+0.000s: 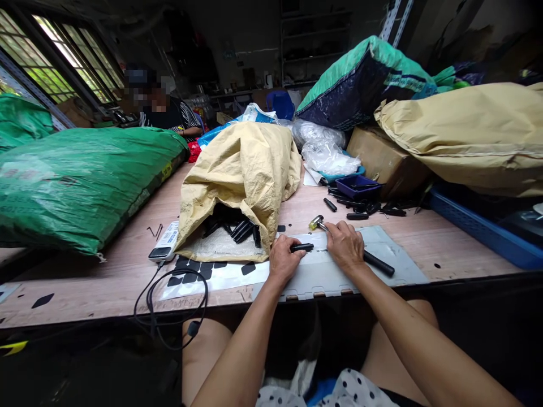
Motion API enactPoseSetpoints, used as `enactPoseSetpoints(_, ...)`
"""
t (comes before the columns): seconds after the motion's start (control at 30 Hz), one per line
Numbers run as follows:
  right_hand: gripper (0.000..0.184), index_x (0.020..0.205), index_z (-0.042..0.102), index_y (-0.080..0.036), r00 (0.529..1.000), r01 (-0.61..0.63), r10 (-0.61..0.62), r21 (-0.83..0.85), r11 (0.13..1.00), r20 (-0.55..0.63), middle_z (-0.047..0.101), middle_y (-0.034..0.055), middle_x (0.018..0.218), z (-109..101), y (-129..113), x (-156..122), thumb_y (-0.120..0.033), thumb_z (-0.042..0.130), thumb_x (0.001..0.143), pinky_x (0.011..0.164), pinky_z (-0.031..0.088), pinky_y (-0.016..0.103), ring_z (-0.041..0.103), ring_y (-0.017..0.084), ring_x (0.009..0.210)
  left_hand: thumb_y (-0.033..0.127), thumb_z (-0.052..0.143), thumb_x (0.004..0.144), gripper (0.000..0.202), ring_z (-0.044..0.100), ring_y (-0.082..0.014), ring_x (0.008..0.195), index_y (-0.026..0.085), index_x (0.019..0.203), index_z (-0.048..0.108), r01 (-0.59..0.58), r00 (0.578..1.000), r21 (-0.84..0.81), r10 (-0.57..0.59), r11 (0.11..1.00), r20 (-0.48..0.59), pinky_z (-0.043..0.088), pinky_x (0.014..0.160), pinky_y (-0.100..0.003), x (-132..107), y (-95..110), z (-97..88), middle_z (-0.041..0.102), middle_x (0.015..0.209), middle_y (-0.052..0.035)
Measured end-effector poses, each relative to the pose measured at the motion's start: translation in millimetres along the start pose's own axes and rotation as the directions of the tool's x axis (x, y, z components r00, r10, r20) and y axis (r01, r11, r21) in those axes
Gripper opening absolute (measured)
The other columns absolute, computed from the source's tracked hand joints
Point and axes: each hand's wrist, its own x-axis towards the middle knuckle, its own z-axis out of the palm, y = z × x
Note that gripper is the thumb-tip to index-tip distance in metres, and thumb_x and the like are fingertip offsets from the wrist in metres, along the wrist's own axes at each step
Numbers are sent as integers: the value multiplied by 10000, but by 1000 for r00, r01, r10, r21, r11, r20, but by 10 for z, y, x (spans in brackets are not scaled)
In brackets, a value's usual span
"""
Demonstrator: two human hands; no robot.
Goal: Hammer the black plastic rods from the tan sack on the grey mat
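Observation:
My left hand (283, 259) is closed on a short black plastic piece (302, 247) that lies on a grey mat (394, 268) at the table's front edge. Just to its right, my right hand (345, 246) rests over a small hammer; the metal head (316, 223) sticks out beyond the fingers and the black handle (379, 264) shows to the right of the hand. Whether the fingers grip the hammer I cannot make out. The two hands are close together, a few centimetres apart.
An open tan sack (244, 169) spills several black pieces (237, 229) beside my left hand. A white sheet with black stickers (199, 274), a phone (163, 246) with cable, green sacks (80, 181), a blue tray (358, 185) and loose black parts (360, 212) lie around. Another person (163, 110) sits far left.

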Motion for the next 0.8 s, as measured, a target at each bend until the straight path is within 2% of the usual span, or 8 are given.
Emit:
enactPoseSetpoints(0.27, 318, 1222, 697, -236, 1000, -8, 8, -23, 1000, 21, 633, 97, 1039, -18, -23, -3, -247, 481, 989, 768, 277, 339, 493, 232, 964, 198, 765, 805, 131, 574, -224, 1004, 221, 920, 707, -31, 999, 10, 31, 999, 33, 440, 916, -355, -38, 16, -44, 670, 993, -28)
enactPoseSetpoints(0.43, 315, 1223, 690, -230, 999, -16, 17, -30, 999, 35, 629, 100, 1066, -36, -41, 4, -245, 474, 993, 780, 288, 345, 504, 239, 990, 281, 667, 903, 117, 577, -223, 1009, 226, 999, 705, -83, 996, -57, 86, 995, 39, 442, 927, -354, -25, 27, -83, 702, 1024, -31)
enactPoseSetpoints(0.5, 316, 1226, 685, -227, 999, -22, 23, -30, 999, 42, 628, 102, 1076, -46, -47, 9, -245, 472, 994, 785, 291, 345, 507, 241, 998, 317, 593, 955, 174, 587, -223, 1011, 222, 1053, 702, -131, 991, -132, 135, 983, 23, 446, 932, -354, -123, 103, -153, 711, 1032, -42)
enactPoseSetpoints(0.57, 316, 1225, 683, -222, 998, -23, 25, -30, 999, 55, 629, 106, 1081, -54, -51, 15, -245, 470, 993, 789, 296, 344, 508, 242, 1004, 358, 536, 989, 238, 604, -218, 984, 219, 1093, 699, -203, 974, -211, 219, 956, 55, 455, 918, -346, -348, 206, -244, 710, 1017, -57)
enactPoseSetpoints(0.63, 313, 1219, 684, -216, 998, -21, 23, -33, 999, 61, 628, 111, 1083, -55, -51, 18, -246, 472, 990, 790, 303, 346, 508, 246, 1010, 408, 503, 1005, 294, 620, -213, 935, 225, 1112, 707, -300, 913, -265, 356, 916, 198, 461, 894, -342, -677, 272, -307, 709, 973, -70)
enactPoseSetpoints(0.7, 310, 1211, 684, -212, 998, -15, 17, -39, 999, 60, 625, 115, 1084, -48, -48, 19, -248, 473, 987, 790, 310, 349, 507, 250, 1014, 461, 508, 996, 329, 637, -217, 902, 247, 1125, 722, -386, 763, -300, 485, 872, 428, 464, 884, -347, -1027, 229, -281, 716, 940, -73)
enactPoseSetpoints(0.77, 314, 1209, 684, -211, 999, -13, 16, -46, 999, 52, 623, 116, 1087, -38, -43, 18, -247, 462, 990, 789, 312, 354, 507, 253, 1015, 494, 563, 956, 323, 658, -229, 913, 278, 1125, 735, -361, 609, -287, 458, 887, 647, 470, 885, -353, -1300, 45, -136, 733, 950, -64)
enactPoseSetpoints(0.8, 317, 1210, 683, -210, 999, -13, 15, -48, 999, 49, 623, 116, 1086, -33, -42, 18, -248, 456, 992, 788, 312, 355, 507, 254, 1014, 493, 603, 926, 308, 668, -238, 926, 290, 1112, 741, -281, 579, -233, 358, 931, 733, 479, 880, -356, -1387, -93, -26, 741, 966, -56)
